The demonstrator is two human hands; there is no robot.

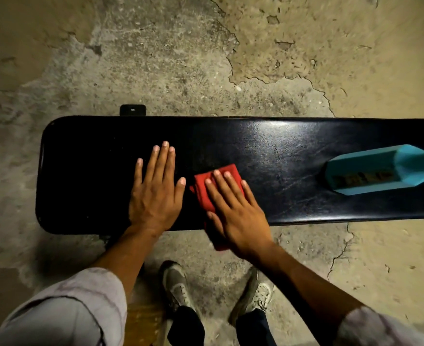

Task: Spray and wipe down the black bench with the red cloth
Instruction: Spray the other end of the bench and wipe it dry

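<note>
The black padded bench (268, 146) runs across the view, its rounded left end in sight. My left hand (156, 193) lies flat on the pad with fingers spread and nothing under it. Just to its right, my right hand (235, 213) presses flat on the folded red cloth (220, 181) near the bench's front edge; part of the cloth hangs over that edge. A teal spray bottle (370, 171) stands on the bench at the right, its top running out of view.
Cracked, stained concrete floor (181, 58) surrounds the bench. A black bench foot (133, 110) sticks out behind the far edge. My two shoes (176, 288) stand on the floor close to the front edge.
</note>
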